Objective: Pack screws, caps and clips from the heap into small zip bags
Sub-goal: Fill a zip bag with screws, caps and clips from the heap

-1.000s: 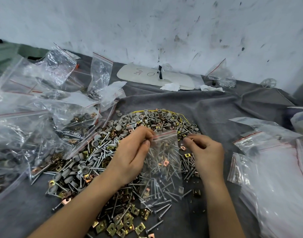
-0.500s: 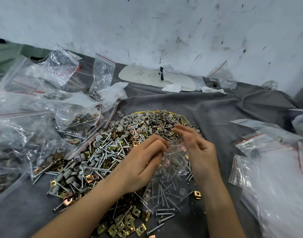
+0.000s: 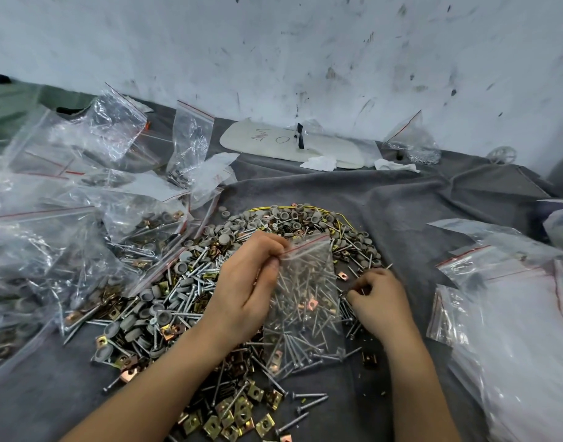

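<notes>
The left hand (image 3: 245, 288) is holding a small clear zip bag (image 3: 305, 282) upright over the heap (image 3: 184, 288), its fingers (image 3: 274, 247) pinching the crinkled film at the corner just below the red seal line. The bag is already carrying thin silvery screws and a coppery clip, with its bottom resting on the pile. The right hand (image 3: 382, 301) is lying knuckles-up just beside the bag, fingers curling down into loose screws (image 3: 194, 275); whether they are gripping one cannot be told. Round grey caps (image 3: 224, 239) and square brass-coloured clips (image 3: 238, 416) are mingling in the heap on a wrinkled grey cloth (image 3: 417, 212) covering the tabletop. A white oval board (image 3: 331, 151) at the back is showing a handwritten "O" beside an unreadable scrawl.
</notes>
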Demonstrator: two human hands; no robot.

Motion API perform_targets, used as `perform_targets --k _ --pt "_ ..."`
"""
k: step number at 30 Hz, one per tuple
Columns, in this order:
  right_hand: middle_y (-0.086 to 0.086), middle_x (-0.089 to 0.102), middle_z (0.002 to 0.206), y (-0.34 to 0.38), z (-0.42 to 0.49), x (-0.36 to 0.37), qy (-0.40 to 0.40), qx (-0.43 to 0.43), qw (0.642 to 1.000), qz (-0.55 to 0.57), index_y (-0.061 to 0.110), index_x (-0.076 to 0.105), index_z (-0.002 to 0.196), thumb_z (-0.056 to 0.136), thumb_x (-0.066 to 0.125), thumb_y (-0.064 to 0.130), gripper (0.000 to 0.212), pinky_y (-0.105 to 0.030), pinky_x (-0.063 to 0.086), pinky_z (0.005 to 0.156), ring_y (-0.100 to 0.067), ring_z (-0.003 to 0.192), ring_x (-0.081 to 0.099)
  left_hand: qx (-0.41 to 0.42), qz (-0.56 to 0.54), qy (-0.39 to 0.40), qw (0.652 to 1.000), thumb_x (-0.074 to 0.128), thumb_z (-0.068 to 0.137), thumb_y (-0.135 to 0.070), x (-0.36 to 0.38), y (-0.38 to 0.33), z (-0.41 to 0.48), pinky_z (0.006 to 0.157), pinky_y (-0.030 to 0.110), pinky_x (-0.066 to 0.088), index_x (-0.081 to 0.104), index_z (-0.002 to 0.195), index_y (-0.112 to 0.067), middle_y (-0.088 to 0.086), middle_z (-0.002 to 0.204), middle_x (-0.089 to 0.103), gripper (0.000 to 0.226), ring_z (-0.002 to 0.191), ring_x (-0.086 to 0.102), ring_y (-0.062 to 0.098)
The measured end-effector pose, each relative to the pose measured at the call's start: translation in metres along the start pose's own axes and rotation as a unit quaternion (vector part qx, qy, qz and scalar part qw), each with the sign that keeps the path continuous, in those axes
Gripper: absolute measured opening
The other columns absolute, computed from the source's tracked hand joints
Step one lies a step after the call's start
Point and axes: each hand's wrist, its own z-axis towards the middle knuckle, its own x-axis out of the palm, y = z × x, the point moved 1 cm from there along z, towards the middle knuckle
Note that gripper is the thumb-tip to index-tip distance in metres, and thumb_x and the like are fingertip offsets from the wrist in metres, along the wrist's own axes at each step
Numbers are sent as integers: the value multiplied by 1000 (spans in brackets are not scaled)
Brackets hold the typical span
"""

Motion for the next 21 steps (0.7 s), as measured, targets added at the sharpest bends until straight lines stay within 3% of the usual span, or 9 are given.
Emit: perform_targets --k 3,6,10,13,16,18,21 --pt "-9 47 131 1 -1 0 21 1 1000 -19 14 59 77 87 61 10 11 -27 32 104 -25 124 42 0 4 0 1000 38 92 -14 0 1 0 82 11 41 51 96 -18 -9 99 58 14 95 55 -1" --pt "-7 43 135 0 2 2 32 0 998 -59 13 63 92 92 58 16 5 -29 26 108 -25 132 32 1 3 5 1000 39 92 -13 0 0 -1 82 12 41 51 96 -18 -10 100 58 14 96 55 0" --pt "-8 45 134 0 4 6 8 -11 998 -68 12 59 108 97 51 20 16 -33 24 106 -28 133 25 1 4 5 1000 38 92 -13 1 -1 -1 81 12 41 51 96 -18 -7 100 59 15 94 56 2" --pt "-4 60 104 2 3 4 -80 -34 993 77 15 58 96 96 52 12 6 -27 39 82 -23 108 51 -1 7 6 1000 38 91 -13 1 -2 -1 81 13 42 51 96 -19 -6 100 59 15 93 57 4" --pt "8 65 78 7 -2 -2 -119 -50 948 291 19 60 86 92 58 5 15 -12 43 60 -9 74 62 -6 9 17 1000 38 92 -13 2 -3 -1 80 12 42 51 95 -18 -8 99 58 14 92 56 2" --pt "6 68 73 13 -5 -4 -100 -73 905 407 19 64 85 90 59 -2 22 -12 48 59 -3 65 63 -11 23 38 999 39 91 -14 3 -2 -1 77 14 44 53 93 -13 -3 97 60 14 90 56 6" --pt "1 72 77 22 -10 -7 -64 -112 862 490 16 67 88 87 59 -9 27 -17 53 66 -12 71 69 -31 56 95 993 39 93 -20 5 0 -2 74 27 47 57 92 -8 2 94 60 22 86 57 12"
